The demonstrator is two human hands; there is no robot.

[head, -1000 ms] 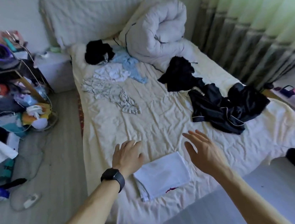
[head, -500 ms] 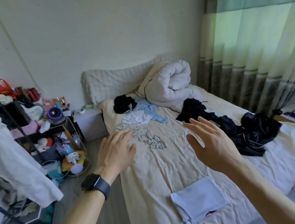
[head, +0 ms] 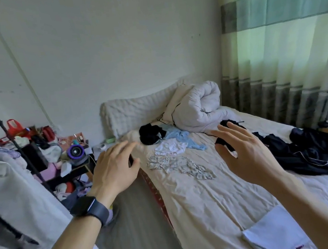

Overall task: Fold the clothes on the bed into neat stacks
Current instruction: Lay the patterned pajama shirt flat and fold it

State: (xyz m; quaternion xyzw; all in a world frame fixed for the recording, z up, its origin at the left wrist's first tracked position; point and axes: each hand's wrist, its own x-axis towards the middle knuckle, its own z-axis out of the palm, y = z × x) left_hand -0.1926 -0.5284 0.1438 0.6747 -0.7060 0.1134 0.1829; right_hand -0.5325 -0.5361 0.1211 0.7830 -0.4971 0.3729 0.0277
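Where the room begins at the left, we see a white garment (head: 5,185) hanging on a dark rack (head: 5,131), and beyond it a cluttered shelf (head: 73,154). Next comes the left hand (head: 114,167), a dark watch (head: 88,208) on its wrist, raised over the floor just beside the bed (head: 209,201). Its fingers are spread and straight, and it holds nothing. On the cream sheet lie the unfolded clothes: a black garment (head: 150,134) near the headboard, a light blue garment (head: 181,138) touching it, then a small white top (head: 170,148) and a grey patterned garment (head: 180,164) nearer us. A rolled duvet (head: 196,106) sits behind them. The right hand (head: 243,152) hovers above the sheet, fingers apart, empty as well. Past it sprawls a black heap (head: 306,150). One folded white piece (head: 275,232) lies on the near part of the bed, partly behind the right forearm. A green curtain (head: 284,47) closes the right side.
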